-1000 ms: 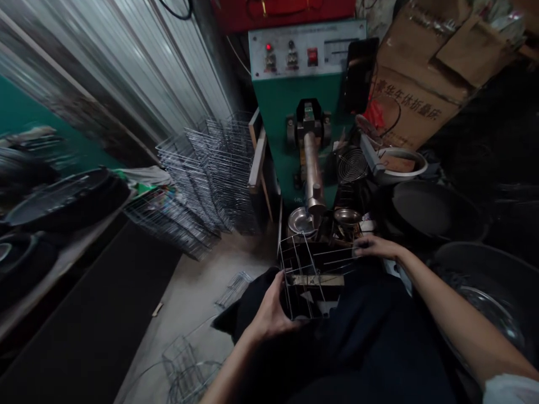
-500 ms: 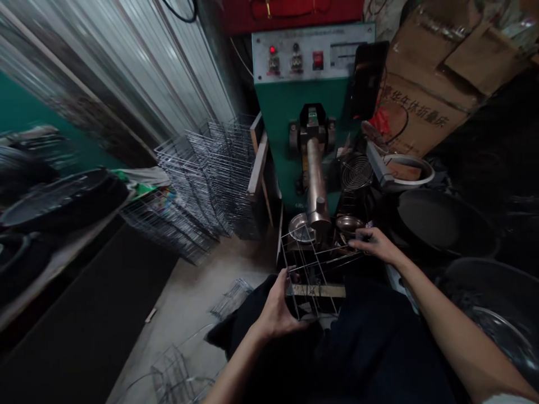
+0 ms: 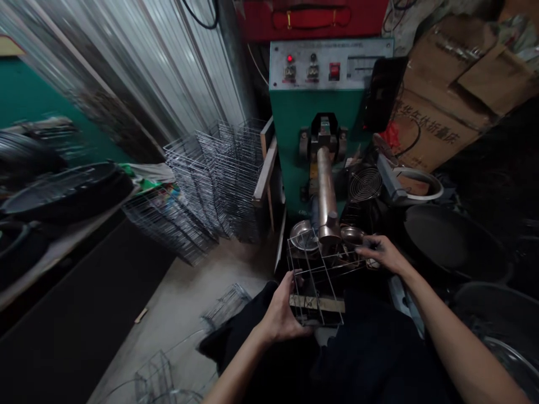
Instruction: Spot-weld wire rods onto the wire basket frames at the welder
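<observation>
My left hand point(image 3: 281, 313) grips the near left side of a small wire rack point(image 3: 310, 270), thumb up along its edge. Pinched closed, my right hand point(image 3: 382, 255) has its fingertips at the right end of the rack's long wires; the exact contact is too dark to make out. The rack is tilted in front of a thick metal cylinder point(image 3: 328, 196) that juts from a green machine point(image 3: 290, 134). Below the cylinder's end sit two shiny metal bowls, a left bowl point(image 3: 301, 235) and a right bowl point(image 3: 352, 234).
Tall stacks of wire racks point(image 3: 219, 179) stand at the left, beside a wooden board point(image 3: 266, 174). More wire pieces point(image 3: 227, 306) lie on the floor point(image 3: 181, 297). Dark round pans point(image 3: 455, 241) and a cardboard box point(image 3: 438, 129) are at the right.
My view has shifted, so the machine appears lower and farther right. Both hands keep their hold on the wire rack, which sits slightly closer under the cylinder's end.
</observation>
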`<state>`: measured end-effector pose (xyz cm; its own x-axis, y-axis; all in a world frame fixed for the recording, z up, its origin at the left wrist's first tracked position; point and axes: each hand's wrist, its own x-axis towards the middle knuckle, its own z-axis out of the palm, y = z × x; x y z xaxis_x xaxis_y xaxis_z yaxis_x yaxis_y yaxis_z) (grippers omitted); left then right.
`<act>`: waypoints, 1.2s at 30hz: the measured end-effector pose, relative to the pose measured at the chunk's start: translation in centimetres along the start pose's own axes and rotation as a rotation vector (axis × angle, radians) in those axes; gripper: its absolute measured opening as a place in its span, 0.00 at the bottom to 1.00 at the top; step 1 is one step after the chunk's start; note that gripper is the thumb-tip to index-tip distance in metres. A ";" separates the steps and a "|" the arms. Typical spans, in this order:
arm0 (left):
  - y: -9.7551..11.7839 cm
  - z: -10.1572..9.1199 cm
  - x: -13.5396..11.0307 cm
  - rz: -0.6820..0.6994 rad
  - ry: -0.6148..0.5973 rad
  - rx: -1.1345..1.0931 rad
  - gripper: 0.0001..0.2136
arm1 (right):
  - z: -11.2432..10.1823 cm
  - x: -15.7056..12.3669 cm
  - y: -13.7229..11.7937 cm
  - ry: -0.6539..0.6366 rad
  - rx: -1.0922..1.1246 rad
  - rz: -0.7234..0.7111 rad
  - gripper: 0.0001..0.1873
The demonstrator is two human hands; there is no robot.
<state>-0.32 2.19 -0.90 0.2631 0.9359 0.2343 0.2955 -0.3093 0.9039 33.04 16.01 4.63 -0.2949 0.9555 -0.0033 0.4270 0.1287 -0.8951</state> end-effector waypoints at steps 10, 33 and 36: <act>0.4 -0.1 1.2 -0.027 -0.020 -0.032 0.53 | -0.1 0.2 -0.4 0.018 0.022 -0.007 0.30; 1.4 0.4 1.1 -0.052 0.078 0.011 0.45 | 3.8 -3.3 0.9 0.322 -0.314 -0.415 0.24; 1.3 0.3 1.2 -0.054 0.090 -0.003 0.46 | 4.0 -2.4 0.0 0.323 -0.385 -0.445 0.22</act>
<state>0.64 2.89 0.49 0.1630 0.9626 0.2166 0.3040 -0.2578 0.9171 30.38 12.65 2.88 -0.2683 0.8134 0.5162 0.6163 0.5568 -0.5570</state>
